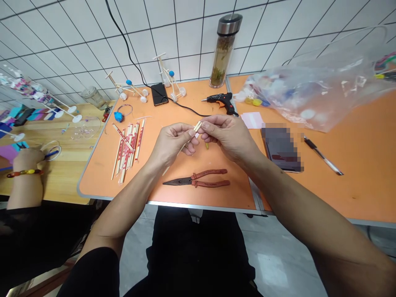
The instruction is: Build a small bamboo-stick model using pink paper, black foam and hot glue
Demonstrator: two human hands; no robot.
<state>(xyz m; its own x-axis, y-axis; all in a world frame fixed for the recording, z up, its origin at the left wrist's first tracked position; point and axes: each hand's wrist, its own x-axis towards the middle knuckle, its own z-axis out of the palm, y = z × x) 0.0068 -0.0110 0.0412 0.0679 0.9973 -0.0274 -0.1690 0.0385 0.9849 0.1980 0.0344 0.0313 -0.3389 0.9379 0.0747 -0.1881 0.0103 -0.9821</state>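
Observation:
A pair of light wooden chopsticks (197, 126) is pinched in my left hand (173, 142), their ends side by side and pointing up. Behind the fingers the sticks slant down to the left, partly hidden. My right hand (227, 136) has its thumb and fingers closed at the upper ends of the same chopsticks. Just below both hands lie long-nose pliers (198, 178) with red-brown handles, their tips to the left. Several wrapped chopsticks (126, 148) in red-printed sleeves are heaped left of my left hand.
At the back stand two small stick-built tricycles (130, 84), a phone (159, 95), a glue gun (221, 100) and a tea bottle (225, 51). A plastic bag (321, 86), dark device (281, 148) and pen (323, 155) are right. Another person's hand (29, 156) works at far left.

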